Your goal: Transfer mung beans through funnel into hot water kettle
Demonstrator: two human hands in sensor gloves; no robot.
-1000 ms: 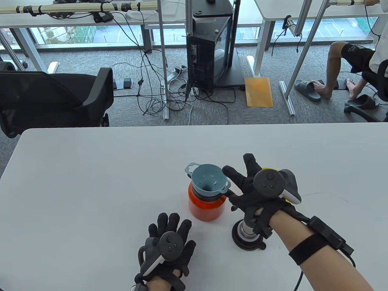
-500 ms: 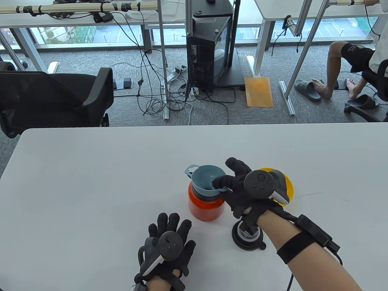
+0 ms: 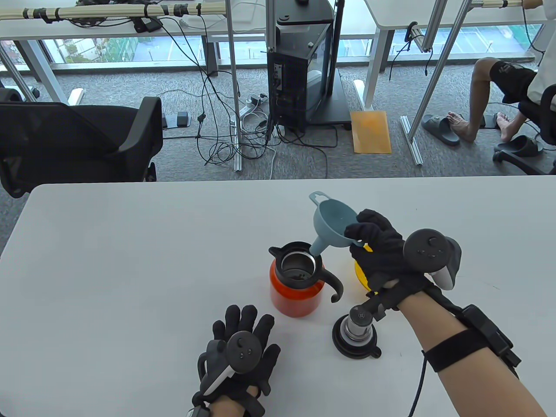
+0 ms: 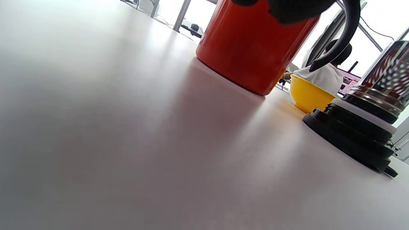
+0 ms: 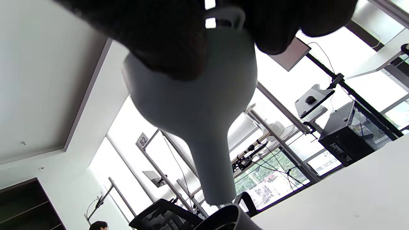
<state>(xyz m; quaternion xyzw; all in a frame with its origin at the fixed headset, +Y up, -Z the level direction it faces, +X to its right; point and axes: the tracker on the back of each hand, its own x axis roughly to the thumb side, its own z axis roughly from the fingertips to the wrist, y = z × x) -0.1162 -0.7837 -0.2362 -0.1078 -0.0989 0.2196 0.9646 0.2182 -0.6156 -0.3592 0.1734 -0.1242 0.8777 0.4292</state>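
Observation:
The orange hot water kettle (image 3: 295, 295) stands mid-table with its black rim and handle; its mouth is uncovered and dark beans show inside. It also shows in the left wrist view (image 4: 249, 48). My right hand (image 3: 373, 245) grips the blue-grey funnel (image 3: 332, 221) by its rim and holds it tilted above and to the right of the kettle, spout tip just over the mouth. The funnel fills the right wrist view (image 5: 198, 105). A yellow bowl (image 3: 361, 271) sits partly hidden under my right hand. My left hand (image 3: 243, 339) rests flat on the table in front of the kettle, holding nothing.
The kettle's black and steel lid (image 3: 357, 332) stands on the table right of the kettle, under my right wrist; it shows in the left wrist view (image 4: 361, 124). The white table (image 3: 130, 260) stretches left and back. A black chair (image 3: 78, 143) stands beyond the far left edge.
My right hand took hold of the funnel seated in the kettle's mouth and lifted it up and to the right, uncovering the mouth. The left hand has not moved.

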